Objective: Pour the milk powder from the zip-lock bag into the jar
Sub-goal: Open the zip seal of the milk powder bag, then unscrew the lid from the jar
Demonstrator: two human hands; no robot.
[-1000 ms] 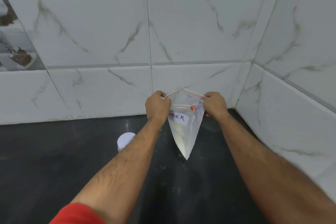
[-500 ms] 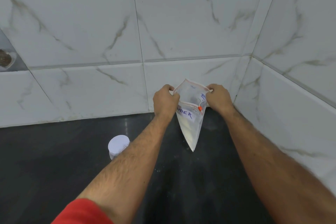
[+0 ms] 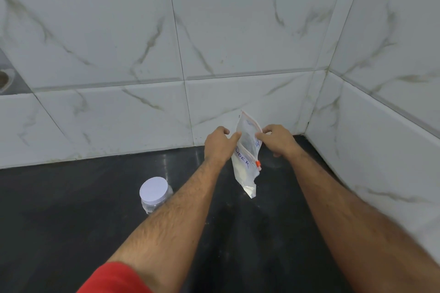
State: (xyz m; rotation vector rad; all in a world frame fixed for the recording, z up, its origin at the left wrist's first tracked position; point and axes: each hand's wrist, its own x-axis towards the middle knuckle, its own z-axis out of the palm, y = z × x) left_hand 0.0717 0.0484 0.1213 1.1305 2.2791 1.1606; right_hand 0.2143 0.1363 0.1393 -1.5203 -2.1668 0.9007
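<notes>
A clear zip-lock bag [image 3: 245, 169] with white milk powder in its lower corner hangs above the black counter, turned edge-on and tilted. It carries a white handwritten label and an orange slider at its right side. My left hand [image 3: 217, 144] pinches the bag's left edge near the top. My right hand [image 3: 277, 138] pinches the opposite edge. A clear plastic jar [image 3: 156, 194] with a white lid on it stands on the counter to the left, partly behind my left forearm.
The black counter [image 3: 71, 221] runs into a corner of white marble-patterned wall tiles [image 3: 238, 31], with the side wall close on the right. A small recess shows at the far left edge.
The bag has turned from facing me to edge-on, its top pulled narrower between both hands. The view has shifted, so the jar shows more fully.
</notes>
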